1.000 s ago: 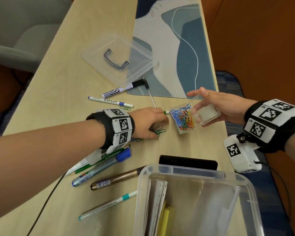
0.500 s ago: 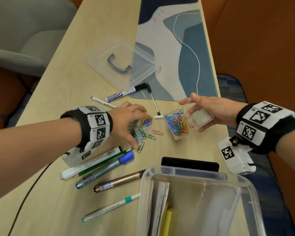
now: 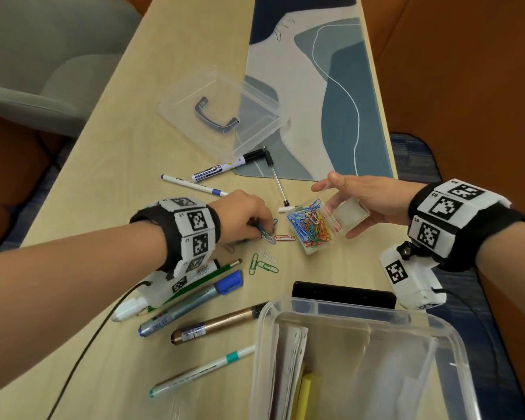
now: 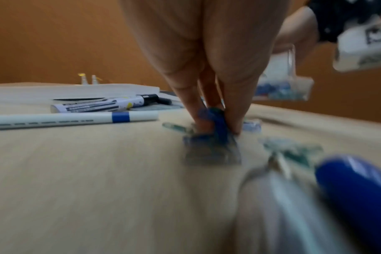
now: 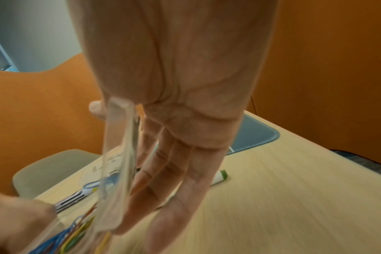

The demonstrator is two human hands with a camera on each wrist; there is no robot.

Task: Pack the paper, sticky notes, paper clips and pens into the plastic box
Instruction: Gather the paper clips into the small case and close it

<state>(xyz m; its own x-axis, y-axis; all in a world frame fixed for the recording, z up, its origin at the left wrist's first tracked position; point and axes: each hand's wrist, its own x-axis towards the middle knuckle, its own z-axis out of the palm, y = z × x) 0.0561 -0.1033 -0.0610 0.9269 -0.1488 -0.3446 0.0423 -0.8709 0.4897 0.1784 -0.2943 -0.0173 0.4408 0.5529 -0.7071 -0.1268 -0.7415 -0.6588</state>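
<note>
A clear plastic box (image 3: 340, 310) stands at the near edge with paper (image 3: 288, 359) and yellow sticky notes (image 3: 308, 395) inside. My right hand (image 3: 343, 207) holds a small clear case (image 3: 312, 228) of coloured paper clips, tilted with its mouth to the left; the case (image 5: 118, 163) lies against the fingers. My left hand (image 3: 255, 219) is down on the table left of the case and pinches blue paper clips (image 4: 215, 123). A red clip (image 3: 285, 238) and green clips (image 3: 261, 265) lie loose nearby. Several pens, among them a blue-capped marker (image 3: 194, 304) and a gold pen (image 3: 219, 325), lie left of the box.
The box lid (image 3: 222, 113) with its grey handle lies at the back, partly on a blue-and-white desk mat (image 3: 315, 86). A black phone (image 3: 343, 294) lies just behind the box. A grey chair (image 3: 43, 71) stands beyond the table's left edge.
My left hand drew back from the case to the loose clips on the table and now pinches a few blue ones. The right hand has kept the tilted case almost still.
</note>
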